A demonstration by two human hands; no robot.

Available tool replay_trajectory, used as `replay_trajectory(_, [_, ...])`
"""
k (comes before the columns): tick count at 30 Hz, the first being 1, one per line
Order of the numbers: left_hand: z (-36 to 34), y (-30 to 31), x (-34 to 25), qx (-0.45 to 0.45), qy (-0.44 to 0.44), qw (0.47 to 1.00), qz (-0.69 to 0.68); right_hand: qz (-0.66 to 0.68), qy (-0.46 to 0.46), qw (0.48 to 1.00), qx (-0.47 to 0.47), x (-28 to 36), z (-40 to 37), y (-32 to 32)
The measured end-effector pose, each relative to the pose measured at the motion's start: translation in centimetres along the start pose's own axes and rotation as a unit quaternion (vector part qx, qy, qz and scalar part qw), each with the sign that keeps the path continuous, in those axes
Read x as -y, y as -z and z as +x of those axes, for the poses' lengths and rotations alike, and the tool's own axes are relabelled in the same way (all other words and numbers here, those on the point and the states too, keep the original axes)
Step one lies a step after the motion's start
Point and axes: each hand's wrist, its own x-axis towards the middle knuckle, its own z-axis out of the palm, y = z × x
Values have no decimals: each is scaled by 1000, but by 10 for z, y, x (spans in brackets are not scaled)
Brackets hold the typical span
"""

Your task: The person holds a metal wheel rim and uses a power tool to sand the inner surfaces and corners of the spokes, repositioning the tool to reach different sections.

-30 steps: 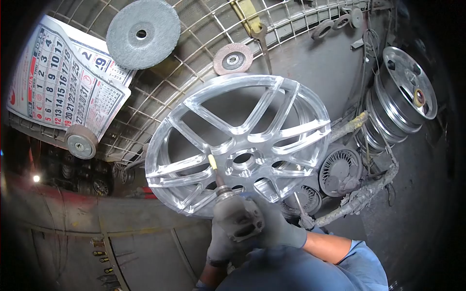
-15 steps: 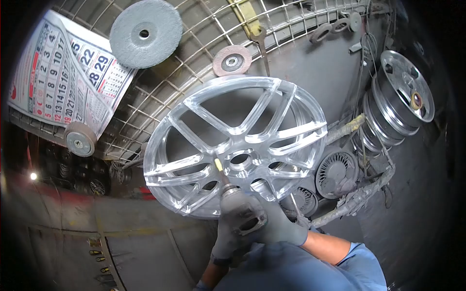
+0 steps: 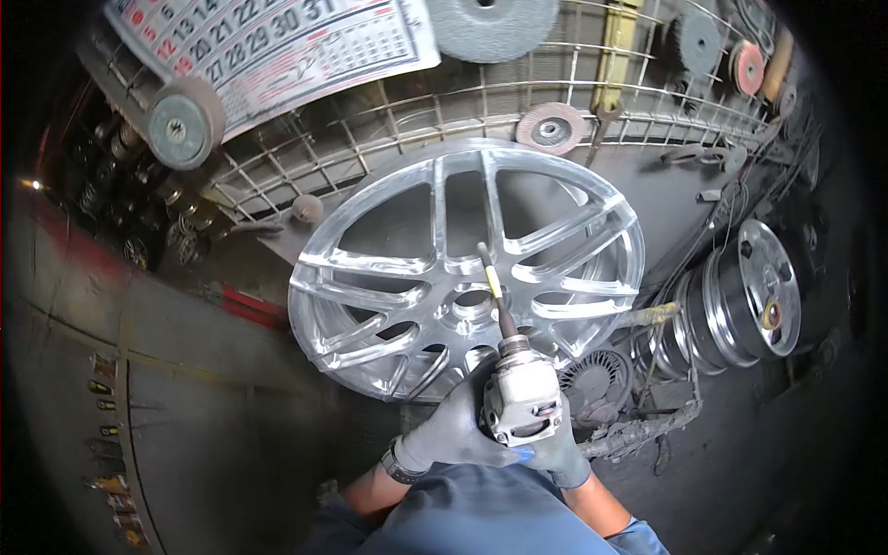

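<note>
Between my gloved hands is a power tool with a long thin shaft pointing away from me. My left hand, with a dark watch at the wrist, is wrapped round the tool's left side. My right hand grips its right side and underside. The shaft's tip reaches over the centre of a bare silver multi-spoke wheel, just above the hub hole. Whether the tip touches the metal I cannot tell. The gloves and tool hide part of the wheel's lower edge.
Behind the wheel stands a wire grid with abrasive discs and a calendar. Stacked rims are at the right, near a dusty wheel cover. Small tools line the lower left.
The view has turned, so the wheel and background sit differently. Both hands still hold the tool, now further right in view, its shaft tip shifted from left of the hub to above it.
</note>
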Motion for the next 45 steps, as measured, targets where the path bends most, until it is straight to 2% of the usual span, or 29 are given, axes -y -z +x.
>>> replay_trajectory(2, [-5,4,16,-9,-10,1000,20,71,-78,994,-23,1,1,-7])
replay_trajectory(3, [-6,7,18,-12,5,1000,-3,14,-33,999,-14,3,6,-7])
replay_trajectory(5, [-7,9,19,-32,23,995,-93,2,-46,999,-9,6,13,-11])
replay_trajectory(9, [-12,13,27,-71,31,987,-138,-7,-67,998,5,6,23,-18])
replay_trajectory(12, [-9,18,27,-71,44,978,-193,-31,-73,997,13,5,28,-23])
replay_trajectory(15, [-10,20,40,-47,16,983,-174,-61,-75,995,6,-3,25,-25])
replay_trajectory(21, [1,10,56,-28,21,979,-203,-3,-49,994,-94,-10,18,-24])
replay_trajectory(24, [3,12,58,-28,22,973,-226,-171,0,984,-56,-8,18,-17])
replay_trajectory(25, [1,14,61,-17,24,974,-224,-170,-1,984,-55,-9,19,-20])
replay_trajectory(27, [-3,17,63,-6,28,975,-220,-54,-34,995,-76,-11,21,-28])
replay_trajectory(30, [-8,20,56,-32,22,976,-214,-80,-55,994,-43,-4,26,-31])
replay_trajectory(32, [-7,23,48,-31,30,975,-216,-36,-71,995,-54,-10,24,-34])
replay_trajectory(35, [-10,20,51,-60,26,986,-155,0,-64,997,-52,-8,26,-32])
replay_trajectory(37, [-9,19,48,-57,39,982,-174,-41,-1,998,-44,-19,23,-29])
replay_trajectory(38, [-8,18,48,-57,51,978,-192,-40,-1,998,-46,-17,23,-29])
replay_trajectory(40, [-4,15,48,-56,46,977,-200,7,-59,997,-56,-10,24,-28])
replay_trajectory(45, [1,8,56,-51,20,979,-194,44,-104,990,-90,-5,18,-24])
